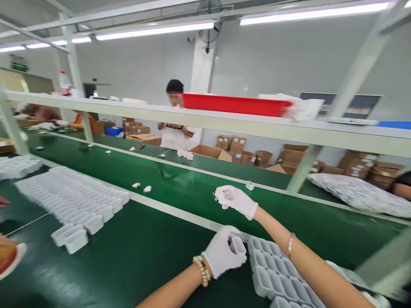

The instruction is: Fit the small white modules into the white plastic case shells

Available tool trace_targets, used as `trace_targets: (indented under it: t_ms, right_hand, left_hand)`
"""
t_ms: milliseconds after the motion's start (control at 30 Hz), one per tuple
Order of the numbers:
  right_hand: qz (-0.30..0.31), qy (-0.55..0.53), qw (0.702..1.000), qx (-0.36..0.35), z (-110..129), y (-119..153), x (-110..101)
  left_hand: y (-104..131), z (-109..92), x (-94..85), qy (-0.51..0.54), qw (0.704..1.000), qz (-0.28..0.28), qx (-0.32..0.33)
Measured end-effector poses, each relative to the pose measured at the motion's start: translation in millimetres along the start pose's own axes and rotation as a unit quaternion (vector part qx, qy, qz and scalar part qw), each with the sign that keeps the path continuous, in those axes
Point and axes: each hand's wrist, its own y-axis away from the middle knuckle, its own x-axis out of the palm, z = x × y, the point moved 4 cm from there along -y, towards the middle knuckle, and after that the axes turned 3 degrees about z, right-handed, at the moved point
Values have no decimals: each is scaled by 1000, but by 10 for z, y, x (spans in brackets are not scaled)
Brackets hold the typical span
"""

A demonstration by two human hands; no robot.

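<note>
My left hand (221,252), in a white glove, is closed around a small white plastic box (237,245) above the near worktop. Further off, over the green conveyor belt (180,184), my gloved right hand (236,201) pinches a small part with thin metal prongs (214,196); its kind is too small to make out. Beside my left hand, rows of open white plastic boxes (272,278) stand packed together, partly hidden under my right forearm. A single white piece (249,185) lies at the belt's far edge, beyond my right hand.
A large block of white boxes (73,196) fills the left worktop. Small white pieces (147,189) lie on the belt. An overhead shelf (224,124) carries a red tray (234,105). Across the line stands a person (175,134). Another person's hand (4,202) shows at the left edge.
</note>
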Motion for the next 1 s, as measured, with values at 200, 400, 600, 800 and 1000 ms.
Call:
trace_targets:
  t_ms: [200,400,600,800,1000]
  right_hand:
    - [-126,-64,989,-38,303,1422,-237]
    - [-216,64,971,-77,530,1871,-73]
    - [-185,124,965,-138,810,1985,34]
    - [-186,98,971,-113,872,2012,90]
    - [-196,135,960,-148,886,2013,183]
  left_hand:
    - [262,-688,-109,-210,967,-43,136]
    - [524,-1242,-43,-410,871,-71,262]
    - [702,-1419,-29,-443,835,-105,310]
    - [766,-1494,4,-478,803,-84,345]
    - [826,-1555,59,-480,795,-79,362]
